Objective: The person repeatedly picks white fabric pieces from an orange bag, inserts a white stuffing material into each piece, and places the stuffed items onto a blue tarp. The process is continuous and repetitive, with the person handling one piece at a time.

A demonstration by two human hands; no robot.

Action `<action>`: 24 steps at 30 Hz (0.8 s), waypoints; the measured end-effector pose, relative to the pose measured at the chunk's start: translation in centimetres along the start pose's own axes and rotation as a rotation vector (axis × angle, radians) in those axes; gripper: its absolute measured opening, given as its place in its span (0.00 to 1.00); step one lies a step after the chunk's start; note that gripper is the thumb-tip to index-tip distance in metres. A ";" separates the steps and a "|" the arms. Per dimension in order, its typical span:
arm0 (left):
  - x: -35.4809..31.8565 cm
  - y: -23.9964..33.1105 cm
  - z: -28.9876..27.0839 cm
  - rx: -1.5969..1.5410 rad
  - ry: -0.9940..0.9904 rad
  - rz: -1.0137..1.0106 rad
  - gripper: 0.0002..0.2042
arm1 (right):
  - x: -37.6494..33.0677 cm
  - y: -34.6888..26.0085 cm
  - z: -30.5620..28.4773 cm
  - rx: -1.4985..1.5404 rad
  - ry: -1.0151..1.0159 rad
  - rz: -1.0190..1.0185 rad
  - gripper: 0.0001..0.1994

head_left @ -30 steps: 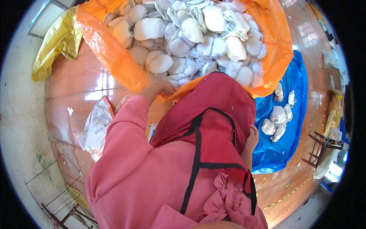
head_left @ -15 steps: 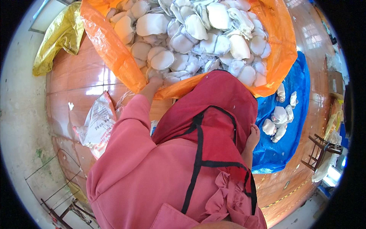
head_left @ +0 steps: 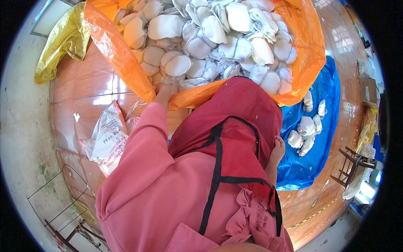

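Observation:
My left hand (head_left: 165, 89) is at the near left rim of an orange plastic sheet (head_left: 117, 50), among white oval stitched fabric pieces (head_left: 178, 66) heaped in it. Its fingertips run in among the pieces, so I cannot tell whether it grips one. My right hand (head_left: 278, 149) lies low against the right side of my red apron (head_left: 247, 109), its fingers curled in. The apron partly hides this hand, and whatever it might hold does not show.
On the right, a blue plastic sheet (head_left: 289, 168) bears several small white stuffed pieces (head_left: 307, 126). A white printed sack (head_left: 110, 136) lies on the tiled floor at left. A yellow sheet (head_left: 63, 42) is far left; a small brown stool (head_left: 349, 167) stands at right.
My left hand has shifted slightly left along the rim, and its fingers look a little more spread. My right hand stays in place against the apron.

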State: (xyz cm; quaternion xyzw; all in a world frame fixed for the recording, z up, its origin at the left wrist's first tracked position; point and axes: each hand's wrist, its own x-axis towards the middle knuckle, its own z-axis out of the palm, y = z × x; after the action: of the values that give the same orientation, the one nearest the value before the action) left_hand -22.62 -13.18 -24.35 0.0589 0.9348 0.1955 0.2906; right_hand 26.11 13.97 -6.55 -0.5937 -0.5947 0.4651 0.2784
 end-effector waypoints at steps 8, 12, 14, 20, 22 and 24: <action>-4.4 4.0 -3.9 -0.383 0.409 0.044 0.20 | -0.1 -0.6 0.2 -0.009 0.004 0.010 0.08; -8.4 8.2 -8.9 -1.029 0.509 0.172 0.14 | 0.3 0.6 0.1 0.083 -0.001 0.028 0.08; -10.0 10.4 -11.0 -1.324 0.491 0.258 0.12 | 0.5 0.9 0.2 0.114 -0.003 0.029 0.08; -12.8 13.9 -14.4 -1.653 0.116 -0.001 0.17 | 0.2 -0.1 0.3 0.044 -0.007 -0.006 0.08; -12.8 15.0 -14.2 -1.649 0.129 -0.068 0.18 | 0.1 -0.1 0.2 0.046 0.003 0.007 0.08; -12.9 15.7 -13.9 -1.657 0.106 -0.039 0.18 | -0.1 0.1 0.0 0.070 0.007 0.017 0.08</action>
State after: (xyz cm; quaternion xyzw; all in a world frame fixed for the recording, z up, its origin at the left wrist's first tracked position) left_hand -19.94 -6.31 -0.86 -0.1998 0.5014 0.8180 0.1989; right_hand 26.22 13.90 -6.64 -0.5904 -0.5720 0.4858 0.2971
